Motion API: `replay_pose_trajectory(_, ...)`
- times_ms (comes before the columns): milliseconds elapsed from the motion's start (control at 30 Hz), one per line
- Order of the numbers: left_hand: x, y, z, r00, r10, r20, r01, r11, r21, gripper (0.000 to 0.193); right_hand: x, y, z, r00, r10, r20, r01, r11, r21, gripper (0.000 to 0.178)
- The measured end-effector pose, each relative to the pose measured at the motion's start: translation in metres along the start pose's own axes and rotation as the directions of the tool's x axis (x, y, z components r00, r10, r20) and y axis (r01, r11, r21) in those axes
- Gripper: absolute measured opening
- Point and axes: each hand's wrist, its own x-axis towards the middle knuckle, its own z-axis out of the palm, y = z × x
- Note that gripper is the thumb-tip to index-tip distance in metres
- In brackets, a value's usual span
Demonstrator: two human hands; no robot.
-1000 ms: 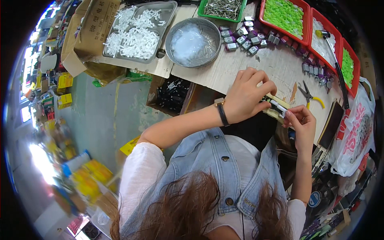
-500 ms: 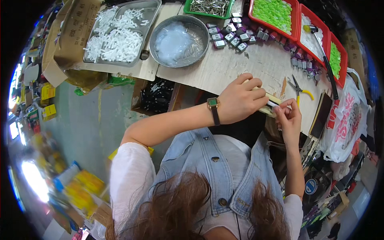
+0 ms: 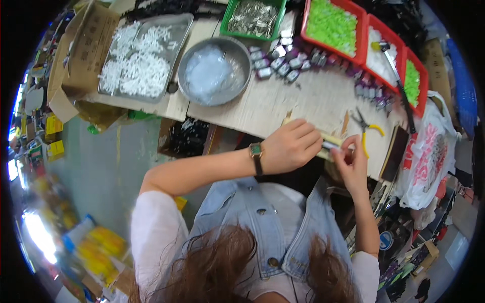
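Note:
At the table's front edge, my left hand (image 3: pixel 293 147), wearing a watch (image 3: pixel 256 150), curls its fingers down over one end of a pale yellowish strip (image 3: pixel 331 138). Whatever sits under those fingers is hidden. My right hand (image 3: pixel 352 166) comes from the other side, thumb and forefinger pinched at a small white piece (image 3: pixel 330 145) lying along the strip. The white piece spans the gap between both hands; its exact kind is too small to tell. Just beyond my right hand lie yellow-handled pliers (image 3: pixel 373 126).
Small purple-and-silver motor-like parts (image 3: pixel 277 63) are heaped on the table (image 3: pixel 242 111). Behind them stand red trays (image 3: pixel 362 35), a green tray (image 3: pixel 226 22) and a round metal bowl (image 3: pixel 183 93). A metal tray (image 3: pixel 174 53) of white pieces is left; a plastic bag (image 3: pixel 429 156) hangs right.
The view has shifted, so the table appears lower and more to the left. My left fingers have lowered and drawn closer together; both hands stay at the strip and white piece.

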Motion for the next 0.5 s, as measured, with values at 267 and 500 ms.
replay_pose_trajectory(267, 0.007, 0.010, -0.004, 0.999, -0.051, -0.017, 0.051, 0.999, -0.007, 0.024, 0.262, -0.081, -0.169, 0.720, -0.652, -0.235, 0.332, 0.622, -0.709, 0.018)
replay_pose_trajectory(500, 0.014, 0.011, -0.010, 0.996, -0.080, 0.048, 0.080, 0.997, 0.008, 0.024, 0.439, -0.022, -0.255, 0.784, -0.611, 0.110, 0.226, 0.116, -0.967, 0.039)
